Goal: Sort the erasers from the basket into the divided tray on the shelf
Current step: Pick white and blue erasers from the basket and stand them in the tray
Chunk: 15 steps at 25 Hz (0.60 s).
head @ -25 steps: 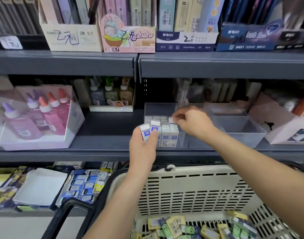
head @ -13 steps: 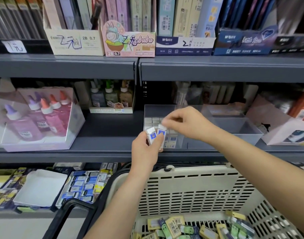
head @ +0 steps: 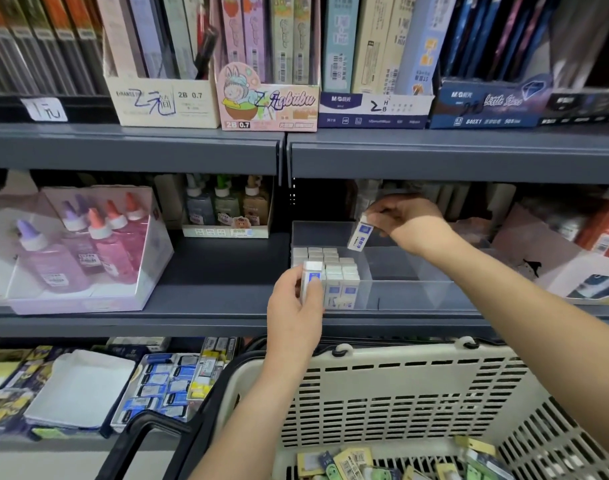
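Since half a second ago, the right hand (head: 405,220) has lifted away from the left hand (head: 294,308) and now hangs above the far part of the clear divided tray (head: 405,294), carrying one white eraser with a blue label (head: 359,235). Its fingertips pinch the eraser by the top end, so the eraser dangles tilted, just above the tray's left compartment. The left hand is near the tray's near left corner, closed around a second white and blue eraser (head: 311,277), held upright between thumb and fingers. Just right of it, rows of matching erasers (head: 332,268) stand on end, packed together in the left side of the tray. The tray's right compartments look bare. The tray sits on the middle grey shelf (head: 206,289), with bottles of pink glue in a display box (head: 78,251) well to the left. Nearest the viewer, a cream plastic basket (head: 400,386) sits below the shelf, and mixed packaged erasers (head: 348,462) lie on its floor.
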Tool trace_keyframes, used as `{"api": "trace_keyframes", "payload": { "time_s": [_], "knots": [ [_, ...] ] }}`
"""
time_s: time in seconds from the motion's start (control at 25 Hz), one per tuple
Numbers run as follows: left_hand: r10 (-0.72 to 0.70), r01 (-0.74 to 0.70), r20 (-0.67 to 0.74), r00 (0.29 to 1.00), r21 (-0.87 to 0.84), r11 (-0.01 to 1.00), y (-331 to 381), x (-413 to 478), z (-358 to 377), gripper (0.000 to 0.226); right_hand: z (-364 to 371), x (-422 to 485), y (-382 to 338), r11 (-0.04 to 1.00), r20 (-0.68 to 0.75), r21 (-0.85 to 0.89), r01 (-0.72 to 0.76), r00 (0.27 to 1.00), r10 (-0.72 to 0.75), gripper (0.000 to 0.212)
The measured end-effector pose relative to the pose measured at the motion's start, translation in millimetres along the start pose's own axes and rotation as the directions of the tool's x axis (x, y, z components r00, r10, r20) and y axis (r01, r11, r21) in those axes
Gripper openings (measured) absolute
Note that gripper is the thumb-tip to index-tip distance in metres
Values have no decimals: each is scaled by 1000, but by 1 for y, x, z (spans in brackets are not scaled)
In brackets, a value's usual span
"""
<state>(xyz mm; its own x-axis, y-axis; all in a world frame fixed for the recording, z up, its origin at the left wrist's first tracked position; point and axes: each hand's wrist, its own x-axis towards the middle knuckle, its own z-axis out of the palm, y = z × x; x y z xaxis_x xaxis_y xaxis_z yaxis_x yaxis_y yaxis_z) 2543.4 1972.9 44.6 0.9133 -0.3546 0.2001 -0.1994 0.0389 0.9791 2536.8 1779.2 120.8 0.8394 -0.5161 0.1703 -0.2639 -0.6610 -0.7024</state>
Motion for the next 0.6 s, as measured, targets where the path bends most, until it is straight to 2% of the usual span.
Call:
{"api": "trace_keyframes", "payload": {
  "time_s": [0.2,0.36,0.6],
  "knots": [
    [53,-47,-68,996,96,994,-5,3,-2,23,18,6,4,982,-2,-187,27,1000,-28,11],
    [-31,36,-133,991,36,999,-10,9,-4,18,35,8,8,954,104,-300,10,994,23,20],
    [-64,66,-94,993,23,998,-10,9,-2,30,42,4,10,896,244,-432,99,970,10,21]
  ]
}}
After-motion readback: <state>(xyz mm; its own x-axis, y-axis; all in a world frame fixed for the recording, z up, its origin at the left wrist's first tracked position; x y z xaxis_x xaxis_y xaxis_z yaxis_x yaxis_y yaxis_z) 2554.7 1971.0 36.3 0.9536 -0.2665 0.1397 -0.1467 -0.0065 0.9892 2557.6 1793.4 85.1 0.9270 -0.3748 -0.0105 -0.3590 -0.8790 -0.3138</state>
